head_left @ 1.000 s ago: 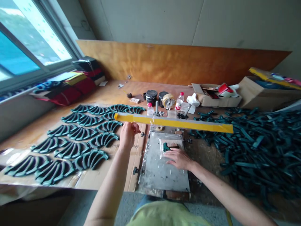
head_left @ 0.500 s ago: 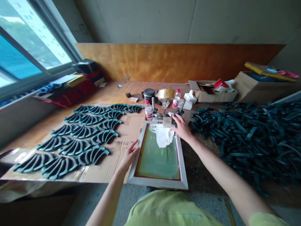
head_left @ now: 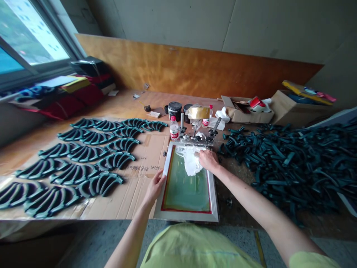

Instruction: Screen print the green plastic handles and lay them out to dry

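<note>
A silk-screen frame with a greenish mesh lies in front of me, with a mass of white ink on its upper part. My left hand is at the frame's left rail, fingers bent against its edge. Closed over the upper right of the mesh, my right hand grips a small squeegee at the white ink; most of the squeegee is hidden by the fingers. Behind the frame's far end stands a metal hinge clamp with upright posts.
Dark green curved parts lie in rows on cardboard at left. A big heap of similar parts covers the right. Behind the clamp stand a red-capped bottle, a black tub, a tape roll and an open carton.
My right hand has come down from beside the clamp and taken hold of the squeegee, bringing it to the ink. My left hand's fingers have bent at the frame's edge. The view has shifted slightly.
</note>
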The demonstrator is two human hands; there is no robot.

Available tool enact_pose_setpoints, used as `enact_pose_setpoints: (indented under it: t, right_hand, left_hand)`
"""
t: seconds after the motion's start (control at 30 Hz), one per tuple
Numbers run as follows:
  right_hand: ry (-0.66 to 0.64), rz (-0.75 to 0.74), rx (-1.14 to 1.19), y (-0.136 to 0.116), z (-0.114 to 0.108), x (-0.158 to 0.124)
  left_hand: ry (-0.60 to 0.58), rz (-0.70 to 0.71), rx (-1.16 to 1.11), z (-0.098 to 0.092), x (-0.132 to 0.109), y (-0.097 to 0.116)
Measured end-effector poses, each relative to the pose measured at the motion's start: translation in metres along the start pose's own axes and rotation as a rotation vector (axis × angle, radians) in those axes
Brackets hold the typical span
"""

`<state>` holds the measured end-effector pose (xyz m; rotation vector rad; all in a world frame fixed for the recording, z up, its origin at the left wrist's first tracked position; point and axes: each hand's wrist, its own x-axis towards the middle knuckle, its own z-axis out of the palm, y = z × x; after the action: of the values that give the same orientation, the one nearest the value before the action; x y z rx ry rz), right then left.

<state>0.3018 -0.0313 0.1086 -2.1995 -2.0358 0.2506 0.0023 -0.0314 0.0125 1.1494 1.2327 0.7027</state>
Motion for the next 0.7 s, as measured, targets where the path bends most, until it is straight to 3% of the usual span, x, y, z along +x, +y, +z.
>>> enact_pose_setpoints:
  t: [0.17, 0.3, 0.47, 0.6, 0.7]
  right_hand:
    - [-0.032, 0.008, -0.075, -0.013, -0.004, 0.006]
    - [0.078, -0.164, -0.042, -0.013, 0.006, 0.017]
    - [0.069, -0.414, -0.013, 0.006, 0.021, -0.011]
    - [-0.035, -0.589, 0.049, 0.024, 0.006, -0.027]
    - [-0.032, -0.54, 0.113, 0.024, -0.003, -0.017]
  left_hand:
    - [0.029, 0.002, 0.04, 0.0, 0.0, -0.002]
    - [0.058, 0.003, 0.036, 0.001, -0.004, 0.002]
    - [0.082, 0.005, 0.056, 0.004, -0.007, 0.006]
    - [0.091, -0.008, 0.079, 0.005, -0.007, 0.007]
    - [0.105, -0.003, 0.074, 0.005, -0.007, 0.009]
